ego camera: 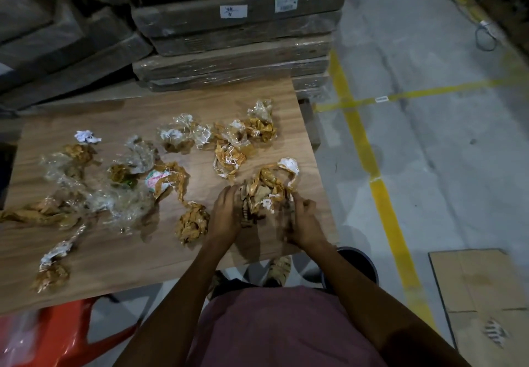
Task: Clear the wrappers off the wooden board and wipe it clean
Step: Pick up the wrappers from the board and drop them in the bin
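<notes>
I'm barely started: the wooden board is strewn with crumpled wrappers from centre to left of frame. My left hand and right hand cup a brown wrapper clump at centre right, fingers curled around it. No wiping yet; no cloth visible. Motion blur hides fingertips.

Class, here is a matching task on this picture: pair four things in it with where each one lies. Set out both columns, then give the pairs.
Things:
1. small white paper ball
2. wrapper clump between the hands
3. red plastic stool
4. flattened cardboard

Places:
A. on the floor at the right
B. far left part of the wooden board
C. below the board's near left edge
D. near right part of the board

Pairs: 1-B, 2-D, 3-C, 4-A
</notes>
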### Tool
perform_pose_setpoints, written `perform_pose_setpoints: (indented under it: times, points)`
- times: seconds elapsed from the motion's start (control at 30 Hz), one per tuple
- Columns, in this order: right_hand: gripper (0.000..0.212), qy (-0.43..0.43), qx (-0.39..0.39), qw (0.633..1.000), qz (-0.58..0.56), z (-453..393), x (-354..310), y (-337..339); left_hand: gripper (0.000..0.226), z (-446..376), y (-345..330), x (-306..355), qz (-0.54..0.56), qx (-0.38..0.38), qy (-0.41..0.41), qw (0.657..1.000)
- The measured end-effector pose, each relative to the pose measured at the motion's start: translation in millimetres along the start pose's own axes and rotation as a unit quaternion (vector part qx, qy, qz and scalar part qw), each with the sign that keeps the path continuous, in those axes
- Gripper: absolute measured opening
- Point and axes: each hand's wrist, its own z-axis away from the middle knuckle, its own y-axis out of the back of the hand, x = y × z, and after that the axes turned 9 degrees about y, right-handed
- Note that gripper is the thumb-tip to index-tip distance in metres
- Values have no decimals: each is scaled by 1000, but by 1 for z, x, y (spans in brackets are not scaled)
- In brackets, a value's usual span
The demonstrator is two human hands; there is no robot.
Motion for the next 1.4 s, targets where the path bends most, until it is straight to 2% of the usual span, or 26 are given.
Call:
perform_pose_setpoints:
  times: [0.07,0.2,0.4,0.47,0.57,0.7,0.8,0.9,1.07,1.2,1.3,1.4]
  points:
    - [98,-2,50,997,-52,-8,-13,0,81,-1,0,-3,3,2,-2,1000]
    - [88,31,107,988,-108,-26,-26,7,71,-8,8,-7,16,17,-13,1000]
    - [48,65,269,957,-83,-42,-36,25,71,-30,30,-10,20,29,11,999]
    - [56,48,284,956,-55,-54,-35,29,81,-40,36,-8,-2,13,25,1000]
    - [73,13,203,979,-20,-72,-31,34,95,-58,42,-7,-65,-28,23,997]
    - [79,7,116,993,16,-81,-23,21,95,-77,43,4,-144,-86,3,986]
    - [86,-27,101,994,12,-67,-22,-2,96,-90,44,7,-178,-119,12,977]
    - [92,-25,116,993,0,-48,-25,-27,94,-99,47,1,-169,-149,27,974]
    - [108,-22,120,992,-2,-40,-38,-58,71,-91,40,-7,-137,-140,-16,981]
    - [99,-16,117,993,-28,-48,-54,-66,62,-77,33,-12,-27,-160,-16,987]
    - [101,-16,160,985,-63,-51,-63,-61,49,-71,36,-18,24,-115,-20,993]
    - [104,-35,206,975,-75,-55,-64,-52,41,-79,44,-22,4,-31,-26,999]
